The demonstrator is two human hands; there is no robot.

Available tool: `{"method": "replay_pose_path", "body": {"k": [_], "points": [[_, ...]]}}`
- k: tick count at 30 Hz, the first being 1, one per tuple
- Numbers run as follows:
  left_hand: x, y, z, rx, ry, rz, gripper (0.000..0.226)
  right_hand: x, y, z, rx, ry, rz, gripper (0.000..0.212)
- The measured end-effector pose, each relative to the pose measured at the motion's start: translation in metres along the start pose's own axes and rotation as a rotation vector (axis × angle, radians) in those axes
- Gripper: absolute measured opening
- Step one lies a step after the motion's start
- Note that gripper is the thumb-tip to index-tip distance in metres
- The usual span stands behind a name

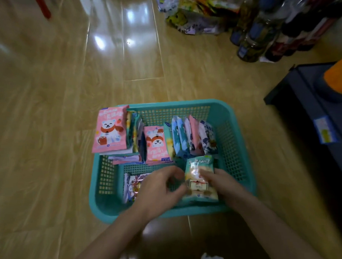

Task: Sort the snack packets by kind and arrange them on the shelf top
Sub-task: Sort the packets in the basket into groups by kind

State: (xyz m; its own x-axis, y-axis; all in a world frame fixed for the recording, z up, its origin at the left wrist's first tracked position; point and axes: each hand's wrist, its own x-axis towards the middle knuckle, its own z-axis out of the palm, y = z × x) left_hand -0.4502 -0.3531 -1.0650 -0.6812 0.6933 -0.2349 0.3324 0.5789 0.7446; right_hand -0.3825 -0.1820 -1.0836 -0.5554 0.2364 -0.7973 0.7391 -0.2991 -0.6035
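A teal plastic basket stands on the wooden floor, filled with snack packets. A pink bear packet leans over its left rim, a second pink one stands in the middle, and blue and pink packets stand at the back right. My right hand grips a green packet at the front of the basket. My left hand is beside it with curled fingers, touching the packet's left edge over a white packet that lies flat.
A dark low shelf with an orange item stands to the right. Bottles and a heap of bagged snacks sit on the floor at the back right. A red leg shows top left.
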Motion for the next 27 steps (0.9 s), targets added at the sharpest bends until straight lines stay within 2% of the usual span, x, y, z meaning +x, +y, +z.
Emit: {"method": "replay_pose_path", "body": {"k": [2,5,9,11,14,22,25,27], "points": [[0.000,-0.010,-0.003,0.029,0.037,-0.036,0.022,0.002,0.004,-0.014,-0.142,-0.006,0.028,0.015],[0.001,-0.029,-0.006,0.063,0.070,-0.117,0.003,0.005,0.005,-0.020,-0.274,0.020,0.031,0.018],[-0.001,-0.039,-0.010,0.099,0.082,-0.170,0.005,0.015,0.003,-0.019,-0.311,0.004,0.043,0.015],[-0.003,-0.042,-0.012,0.121,0.106,-0.171,0.003,0.020,0.003,-0.016,-0.283,0.020,0.067,0.022],[-0.006,-0.047,-0.015,0.137,0.139,-0.178,0.002,0.025,0.005,-0.012,-0.384,0.094,0.044,0.027],[-0.001,-0.047,-0.019,0.172,0.152,-0.187,0.002,0.035,-0.009,-0.017,-1.031,0.125,0.147,0.035],[0.003,-0.042,-0.018,0.156,0.158,-0.188,0.000,0.029,-0.020,-0.019,-1.283,0.253,0.067,0.029],[0.009,-0.037,-0.016,0.133,0.178,-0.176,0.002,0.024,-0.028,-0.028,-1.234,0.386,-0.080,0.027]]}}
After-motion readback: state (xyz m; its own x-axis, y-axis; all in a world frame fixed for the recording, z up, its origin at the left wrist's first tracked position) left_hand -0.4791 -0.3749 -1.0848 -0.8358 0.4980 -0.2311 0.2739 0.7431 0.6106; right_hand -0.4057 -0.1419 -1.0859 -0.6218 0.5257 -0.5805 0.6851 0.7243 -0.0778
